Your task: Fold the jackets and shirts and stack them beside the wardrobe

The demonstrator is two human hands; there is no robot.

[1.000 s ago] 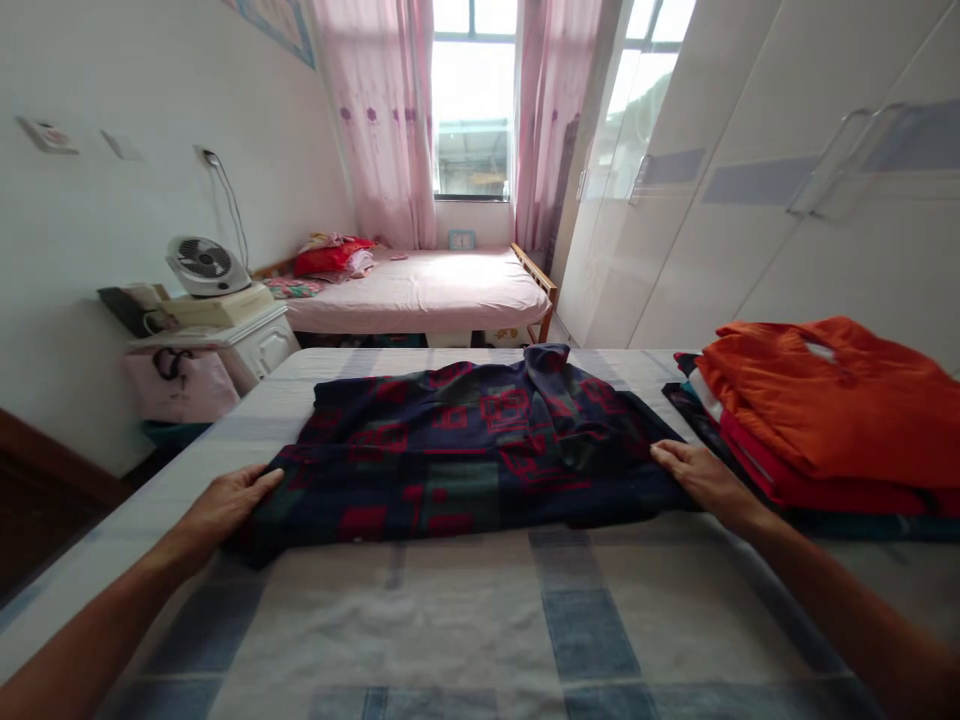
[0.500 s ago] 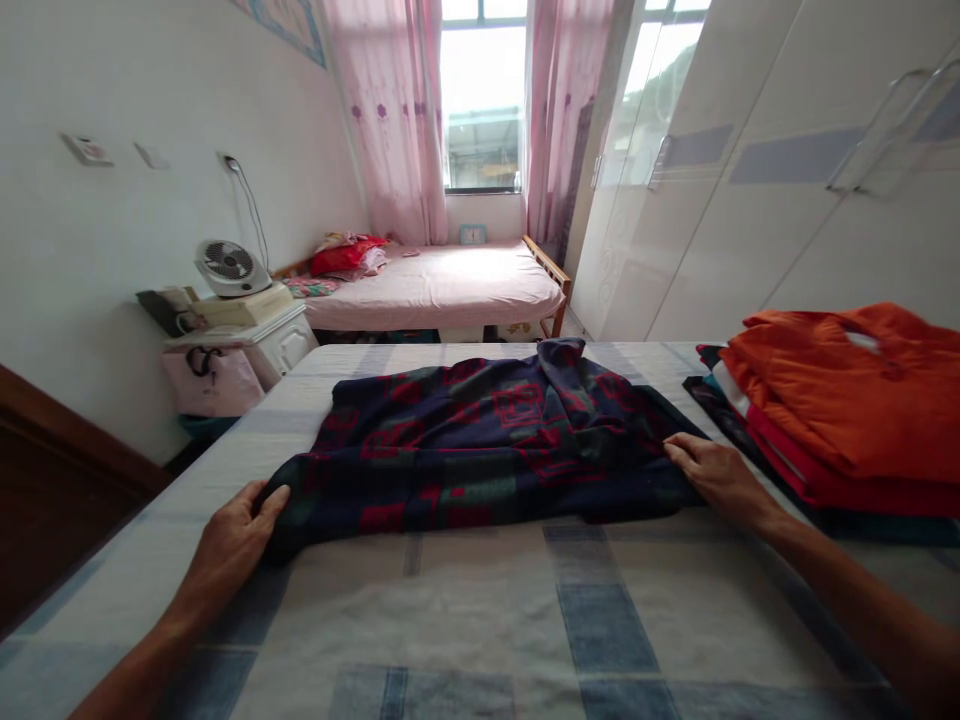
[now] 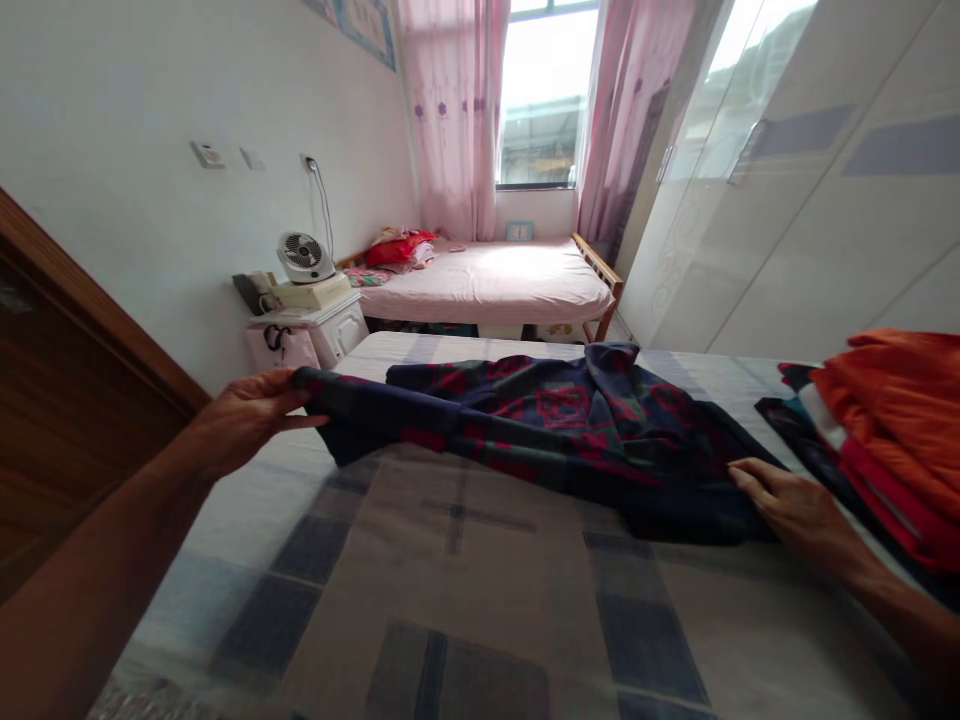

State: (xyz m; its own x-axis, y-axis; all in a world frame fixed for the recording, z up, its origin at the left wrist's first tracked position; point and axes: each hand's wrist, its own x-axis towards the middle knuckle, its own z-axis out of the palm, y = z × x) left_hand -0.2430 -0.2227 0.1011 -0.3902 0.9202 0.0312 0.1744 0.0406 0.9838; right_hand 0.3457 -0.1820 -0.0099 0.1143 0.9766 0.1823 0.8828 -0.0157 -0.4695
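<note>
A dark navy, red and green patterned shirt [image 3: 525, 420] lies partly folded across the bed, its collar bunched at the far side. My left hand [image 3: 244, 415] pinches the shirt's near left corner and holds it raised above the sheet, so that edge hangs as a fold. My right hand [image 3: 780, 500] is closed on the cloth at the near right end, low against the bed. Its fingertips are partly hidden by the fabric.
A stack of folded clothes with an orange garment [image 3: 900, 400] on top sits at the right. Blue and white checked sheet [image 3: 510, 600] covers the bed. A white nightstand [image 3: 341, 330] with a fan [image 3: 304, 257], a pink bed [image 3: 510, 280] and wardrobe doors [image 3: 787, 200] stand beyond.
My left hand has lifted the shirt's left corner up off the bed. The right hand keeps its grip at the other end. The view has turned left.
</note>
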